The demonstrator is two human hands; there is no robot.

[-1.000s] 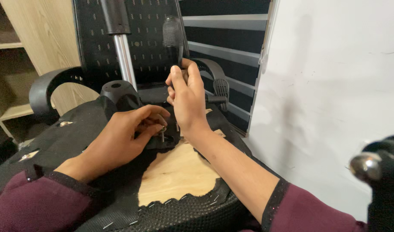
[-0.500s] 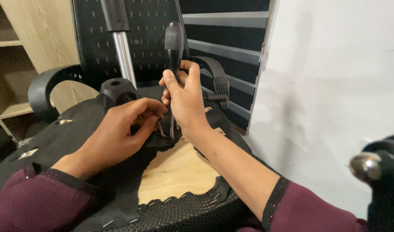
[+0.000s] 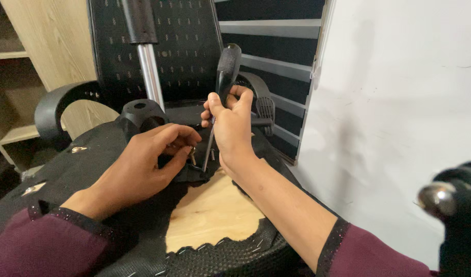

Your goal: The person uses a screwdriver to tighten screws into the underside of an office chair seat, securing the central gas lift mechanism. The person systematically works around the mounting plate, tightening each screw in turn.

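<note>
Over the pale plywood seat base [image 3: 209,215]: black-handled steel screwdriver [image 3: 221,97], upright, tip down.
Right hand [image 3: 233,128]: fist wrapped on the handle.
Left hand [image 3: 143,166]: fingertips pinching a small metal fastener [image 3: 193,152] beside the tip.
Handling: rigid, light; grip the textured handle.

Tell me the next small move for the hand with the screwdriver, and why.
Probably lower the tip straight down to seat it. The right hand grips the black-handled screwdriver upright, shaft slanting toward the spot where the left hand pinches a small metal fastener at the black fabric's edge, above the bare plywood. Whether they already touch is unclear.
</note>
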